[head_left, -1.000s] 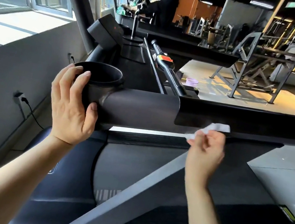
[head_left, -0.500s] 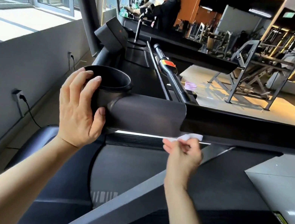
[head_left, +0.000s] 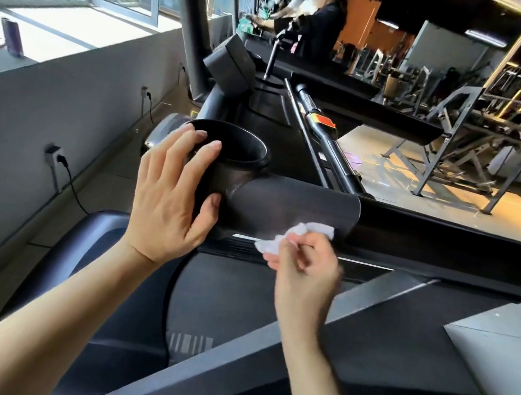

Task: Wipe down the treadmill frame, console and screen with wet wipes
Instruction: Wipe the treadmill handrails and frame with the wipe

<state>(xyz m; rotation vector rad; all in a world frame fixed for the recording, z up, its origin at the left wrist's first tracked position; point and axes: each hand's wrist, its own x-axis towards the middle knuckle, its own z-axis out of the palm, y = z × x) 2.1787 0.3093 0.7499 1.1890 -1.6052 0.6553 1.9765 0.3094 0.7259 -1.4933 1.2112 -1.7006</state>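
L hand (head_left: pixel 167 202) grips cup holder (head_left: pixel 243 149), fingers over rim, thumb under. Wet wipe (head_left: pixel 297 235), bunched, sits on console panel (head_left: pixel 293 203) lower face, further left vs 0.5 s ago. R hand (head_left: pixel 305 268) pinches it. Panel edge to the right is unobstructed.

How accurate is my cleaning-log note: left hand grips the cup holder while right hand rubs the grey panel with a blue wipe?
One slip: the head view shows a white wipe, not blue. The left hand grips the cup holder while the right hand rubs the grey panel with it.
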